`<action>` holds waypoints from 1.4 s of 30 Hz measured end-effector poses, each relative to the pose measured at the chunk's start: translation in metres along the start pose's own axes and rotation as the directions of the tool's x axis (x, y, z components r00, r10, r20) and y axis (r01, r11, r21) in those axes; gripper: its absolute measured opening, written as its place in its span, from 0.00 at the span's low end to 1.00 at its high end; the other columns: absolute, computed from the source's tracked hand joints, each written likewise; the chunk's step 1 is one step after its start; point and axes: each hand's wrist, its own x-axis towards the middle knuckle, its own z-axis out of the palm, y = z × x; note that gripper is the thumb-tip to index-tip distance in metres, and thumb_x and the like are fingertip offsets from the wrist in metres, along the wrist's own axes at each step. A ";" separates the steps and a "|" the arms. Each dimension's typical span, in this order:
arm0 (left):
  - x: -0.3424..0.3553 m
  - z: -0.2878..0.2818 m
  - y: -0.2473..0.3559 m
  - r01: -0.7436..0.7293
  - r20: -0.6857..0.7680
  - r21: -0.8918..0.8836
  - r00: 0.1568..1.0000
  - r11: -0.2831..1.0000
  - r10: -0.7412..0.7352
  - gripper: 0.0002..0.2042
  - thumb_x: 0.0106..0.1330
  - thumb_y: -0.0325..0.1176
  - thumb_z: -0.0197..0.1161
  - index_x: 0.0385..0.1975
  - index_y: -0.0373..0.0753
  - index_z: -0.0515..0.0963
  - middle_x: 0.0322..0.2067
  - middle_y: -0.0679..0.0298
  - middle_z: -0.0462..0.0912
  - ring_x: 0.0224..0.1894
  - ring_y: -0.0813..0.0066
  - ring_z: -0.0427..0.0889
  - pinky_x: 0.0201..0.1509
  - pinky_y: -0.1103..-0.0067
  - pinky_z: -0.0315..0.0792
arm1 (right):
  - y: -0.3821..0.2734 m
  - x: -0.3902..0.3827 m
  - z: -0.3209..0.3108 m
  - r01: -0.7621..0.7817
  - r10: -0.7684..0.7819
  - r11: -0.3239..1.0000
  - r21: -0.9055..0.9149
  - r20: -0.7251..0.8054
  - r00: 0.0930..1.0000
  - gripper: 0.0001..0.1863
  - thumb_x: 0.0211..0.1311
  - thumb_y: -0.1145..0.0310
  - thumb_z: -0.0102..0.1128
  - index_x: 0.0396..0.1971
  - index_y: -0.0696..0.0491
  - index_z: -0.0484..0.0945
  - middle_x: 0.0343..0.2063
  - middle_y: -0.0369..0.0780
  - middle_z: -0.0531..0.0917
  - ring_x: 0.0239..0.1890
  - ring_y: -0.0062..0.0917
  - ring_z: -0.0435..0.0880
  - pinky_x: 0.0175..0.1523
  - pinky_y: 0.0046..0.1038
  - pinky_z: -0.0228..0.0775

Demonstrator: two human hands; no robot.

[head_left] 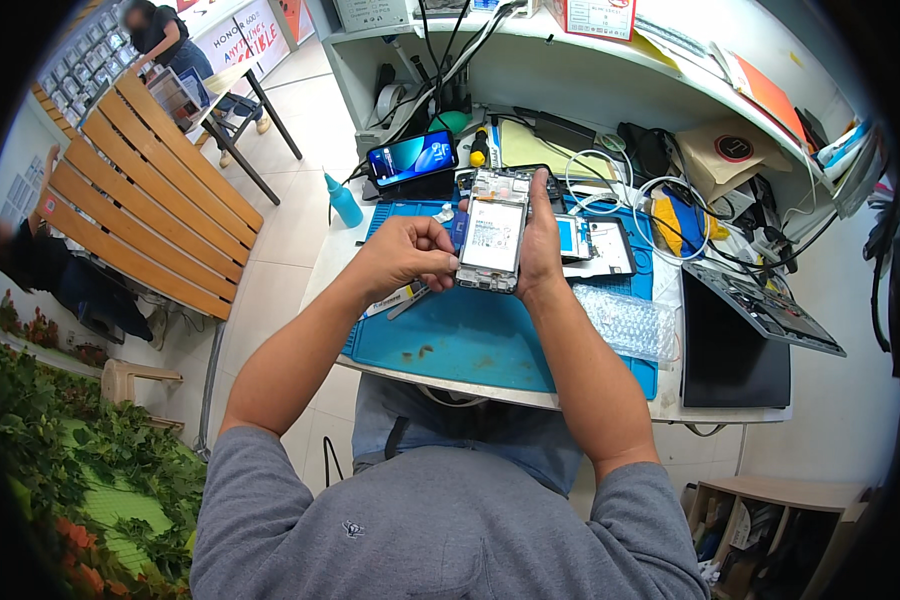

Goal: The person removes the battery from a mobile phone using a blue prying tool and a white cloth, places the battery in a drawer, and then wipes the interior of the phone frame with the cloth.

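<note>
An opened smartphone [492,238] with its white battery and circuit boards bare is held upright above the mat. My right hand [540,243] is closed around its right side, thumb along the edge. My left hand [416,254] is curled in a pinch at the phone's lower left edge. What its fingertips grip, if anything, is too small to make out. A dark blue piece [459,230] shows between those fingers and the phone's left side. Beneath both hands lies the blue work mat [460,340].
Left of the mat stands a teal squeeze bottle [342,202]. A lit phone [413,158] leans behind my hands, beside a yellow-black screwdriver [480,148]. Bubble wrap [625,322], cables and an open dark laptop [740,345] occupy the right. A shelf overhangs the back. Two people are farther left.
</note>
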 end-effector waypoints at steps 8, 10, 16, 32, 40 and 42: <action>-0.001 0.002 -0.003 -0.015 -0.050 -0.091 0.999 0.996 0.011 0.16 0.65 0.27 0.80 0.44 0.32 0.78 0.30 0.56 0.91 0.30 0.73 0.92 0.32 0.80 0.84 | 0.000 -0.003 0.004 0.011 -0.012 1.000 -0.019 -0.022 1.000 0.47 0.79 0.23 0.36 0.56 0.57 0.81 0.43 0.47 0.90 0.41 0.32 0.95 0.45 0.34 0.94; -0.002 0.006 -0.002 -0.050 -0.072 -0.023 0.996 0.998 0.048 0.17 0.64 0.27 0.81 0.45 0.32 0.78 0.30 0.56 0.91 0.30 0.73 0.92 0.32 0.81 0.84 | 0.000 -0.003 0.004 0.006 -0.006 1.000 -0.020 -0.026 1.000 0.47 0.79 0.23 0.36 0.56 0.57 0.81 0.44 0.47 0.90 0.41 0.33 0.95 0.46 0.35 0.94; -0.002 0.004 -0.005 -0.108 -0.086 0.023 0.990 0.994 0.109 0.21 0.64 0.28 0.82 0.50 0.31 0.76 0.31 0.55 0.91 0.29 0.73 0.92 0.31 0.81 0.82 | 0.000 -0.002 0.002 -0.025 0.023 0.999 -0.043 -0.045 0.999 0.47 0.80 0.23 0.35 0.57 0.57 0.82 0.45 0.48 0.90 0.43 0.35 0.95 0.47 0.38 0.93; 0.015 -0.005 0.026 -0.079 -0.040 0.323 0.995 0.943 0.097 0.18 0.69 0.46 0.81 0.35 0.35 0.86 0.26 0.66 0.87 0.26 0.84 0.84 0.30 0.84 0.77 | 0.004 -0.007 0.005 -0.016 0.017 0.999 -0.028 0.029 0.999 0.49 0.79 0.23 0.34 0.60 0.58 0.80 0.48 0.48 0.89 0.48 0.36 0.93 0.51 0.40 0.91; 0.024 -0.013 0.054 -0.056 -0.012 0.585 0.997 0.809 0.078 0.17 0.71 0.40 0.77 0.43 0.30 0.87 0.29 0.62 0.89 0.29 0.77 0.87 0.35 0.77 0.80 | 0.013 -0.011 0.010 -0.001 0.001 0.997 0.071 0.008 1.000 0.48 0.76 0.21 0.43 0.62 0.56 0.74 0.51 0.44 0.84 0.53 0.33 0.88 0.58 0.41 0.85; 0.029 -0.013 0.067 -0.115 0.025 0.706 0.990 0.699 0.138 0.16 0.70 0.39 0.77 0.44 0.30 0.87 0.29 0.60 0.89 0.31 0.73 0.88 0.38 0.75 0.80 | 0.017 -0.009 0.002 0.036 -0.039 0.998 0.059 0.053 0.998 0.50 0.74 0.19 0.46 0.67 0.55 0.71 0.57 0.43 0.81 0.60 0.34 0.85 0.66 0.45 0.80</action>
